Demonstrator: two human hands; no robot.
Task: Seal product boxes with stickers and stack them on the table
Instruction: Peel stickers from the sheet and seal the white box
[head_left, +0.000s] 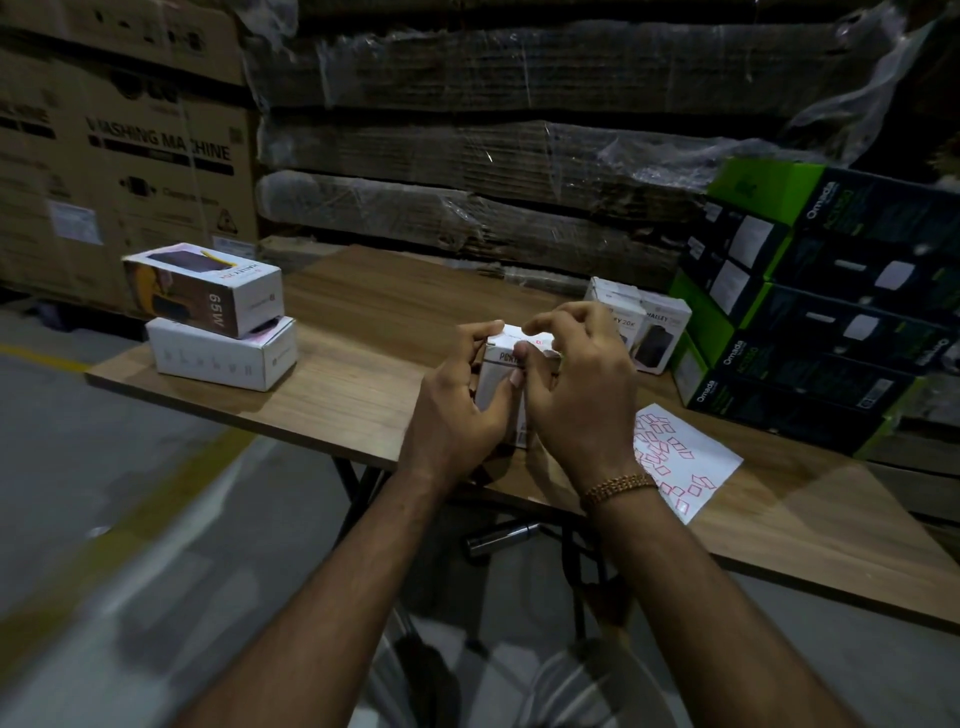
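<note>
Both hands on upright white box (496, 384) at bench centre: left hand (457, 410) grips its side, right hand (576, 395) pinches at top flap. Sticker sheet (685, 462) flat just right. Two-box stack (218, 317) far left; two boxes (644, 322) behind. Wood-grain bench (363, 322). Green-black cartons (810, 312) right, wrapped cardboard wall (519, 130) at rear, concrete floor (78, 467).

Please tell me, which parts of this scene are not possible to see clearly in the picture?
- Box in the hands, head view: the left hand and right hand cover most of it; the printed text is cut short.
- Whether a sticker sits on its top flap: hidden under the fingertips.
- Sticker sheet: its near-left part is behind the right wrist; the prints are too small.
- Two white boxes behind the right hand: partly hidden.
</note>
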